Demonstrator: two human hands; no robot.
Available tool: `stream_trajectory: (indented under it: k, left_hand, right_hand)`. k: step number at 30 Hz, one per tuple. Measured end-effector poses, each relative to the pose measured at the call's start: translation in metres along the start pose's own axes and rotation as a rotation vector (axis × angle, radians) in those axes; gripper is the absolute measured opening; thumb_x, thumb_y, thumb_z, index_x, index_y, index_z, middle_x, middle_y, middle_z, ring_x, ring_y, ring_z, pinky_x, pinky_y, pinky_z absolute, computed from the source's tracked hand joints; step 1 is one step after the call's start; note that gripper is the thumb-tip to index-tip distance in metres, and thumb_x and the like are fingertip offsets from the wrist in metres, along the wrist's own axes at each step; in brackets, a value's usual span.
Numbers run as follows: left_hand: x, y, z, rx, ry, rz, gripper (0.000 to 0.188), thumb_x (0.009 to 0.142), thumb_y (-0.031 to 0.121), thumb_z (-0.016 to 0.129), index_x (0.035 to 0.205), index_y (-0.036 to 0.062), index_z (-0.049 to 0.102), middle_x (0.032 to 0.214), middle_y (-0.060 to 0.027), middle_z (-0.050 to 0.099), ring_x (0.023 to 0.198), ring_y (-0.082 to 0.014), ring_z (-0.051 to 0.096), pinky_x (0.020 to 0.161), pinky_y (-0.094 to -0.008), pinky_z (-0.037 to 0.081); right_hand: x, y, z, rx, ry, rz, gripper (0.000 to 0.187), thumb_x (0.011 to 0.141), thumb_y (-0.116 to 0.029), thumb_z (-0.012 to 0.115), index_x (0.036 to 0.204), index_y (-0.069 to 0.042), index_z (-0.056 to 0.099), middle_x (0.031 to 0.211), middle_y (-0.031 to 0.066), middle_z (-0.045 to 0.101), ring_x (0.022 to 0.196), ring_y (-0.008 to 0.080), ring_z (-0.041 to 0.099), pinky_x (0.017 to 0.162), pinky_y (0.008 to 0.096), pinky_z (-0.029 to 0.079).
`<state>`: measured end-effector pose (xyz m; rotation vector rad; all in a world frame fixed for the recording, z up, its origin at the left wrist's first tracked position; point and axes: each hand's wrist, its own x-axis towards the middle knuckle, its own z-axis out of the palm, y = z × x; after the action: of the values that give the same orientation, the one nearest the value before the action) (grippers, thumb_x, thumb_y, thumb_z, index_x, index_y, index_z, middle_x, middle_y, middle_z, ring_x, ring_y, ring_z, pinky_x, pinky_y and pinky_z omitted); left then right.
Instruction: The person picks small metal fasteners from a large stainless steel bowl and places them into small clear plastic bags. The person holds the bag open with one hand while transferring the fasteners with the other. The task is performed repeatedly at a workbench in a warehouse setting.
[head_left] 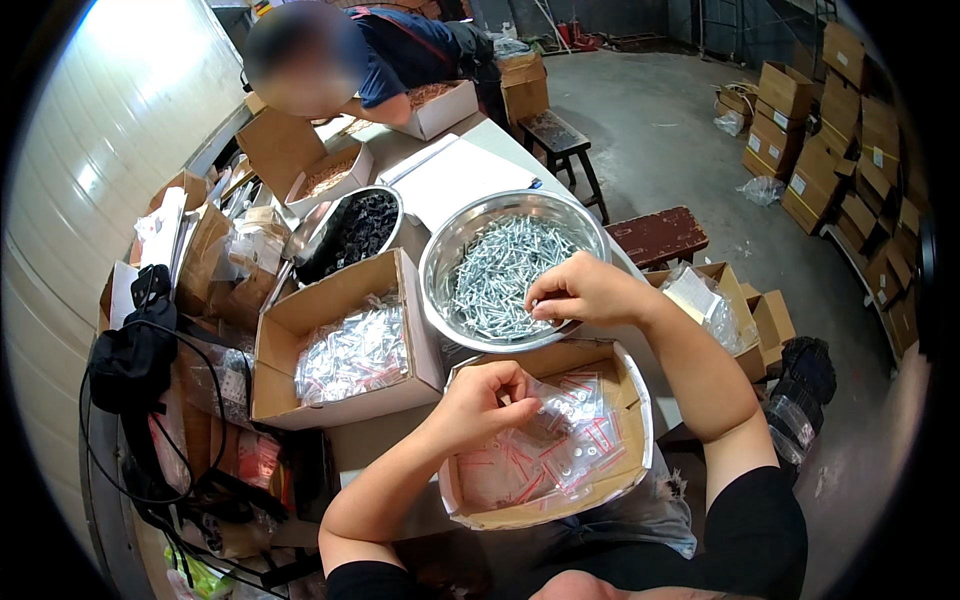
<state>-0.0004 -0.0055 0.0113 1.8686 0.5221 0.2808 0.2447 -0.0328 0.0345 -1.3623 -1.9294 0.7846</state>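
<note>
A wide steel bowl (432, 262) full of silvery screws (505, 265) stands on the table in front of me. My right hand (578, 290) is at its near right side, fingertips pinched low over the screws; whatever is between them is too small to make out. Closer to me, a shallow cardboard box (640, 425) holds small clear zip bags (575, 435) with red strips, some with small white pieces inside. Over this box's left side, my left hand (487, 402) is closed with curled fingers, which hide anything they hold.
Left of the bowl, a cardboard box (420, 325) holds filled clear bags (352, 350). Behind it sits a metal bowl of black parts (365, 228). Across the table a person (410, 55) leans by boxes of copper-coloured pieces (330, 178). A brown stool (660, 235) stands right.
</note>
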Motion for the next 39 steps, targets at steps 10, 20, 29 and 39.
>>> stream_trajectory:
  k: [10,20,29,39]
  left_hand:
    - [0.0,0.001,0.007,-0.356,0.24,0.054,0.012,0.088,0.001,0.067,0.098,-0.002,0.061,0.09,-0.0013,0.06,0.079,-0.0057,0.055,0.071,-0.0202,0.046]
    - [-0.003,0.008,0.006,-0.132,0.23,0.078,0.012,0.089,0.007,0.068,0.093,-0.0036,0.068,0.078,-0.0035,0.066,0.07,-0.0051,0.057,0.061,-0.0211,0.046]
    - [-0.001,-0.001,0.001,-0.329,0.227,0.067,0.013,0.09,0.01,0.068,0.086,-0.0027,0.066,0.078,-0.0028,0.066,0.072,-0.0045,0.056,0.065,-0.0197,0.046]
    - [-0.004,0.005,-0.004,-0.194,0.128,0.023,0.013,0.089,0.008,0.068,0.096,-0.0036,0.068,0.083,-0.0042,0.068,0.076,-0.0048,0.058,0.067,-0.0203,0.047]
  right_hand:
    - [0.001,0.005,-0.001,0.381,0.052,0.131,0.014,0.091,-0.009,0.061,0.101,0.0,0.066,0.089,0.0053,0.071,0.075,0.0088,0.065,0.065,0.0234,0.051]
    - [0.005,0.02,0.006,0.471,0.132,0.074,0.008,0.087,-0.008,0.067,0.092,-0.001,0.066,0.081,0.0023,0.068,0.07,0.007,0.06,0.063,0.0219,0.048]
    - [0.005,0.015,0.004,0.38,0.201,0.084,0.007,0.088,-0.005,0.064,0.091,0.0,0.067,0.078,0.004,0.067,0.071,0.0072,0.06,0.062,0.0234,0.048]
    - [-0.001,-0.001,-0.003,0.615,0.193,0.199,0.01,0.088,-0.008,0.066,0.095,-0.001,0.067,0.085,0.0059,0.07,0.073,0.0094,0.065,0.063,0.0218,0.051]
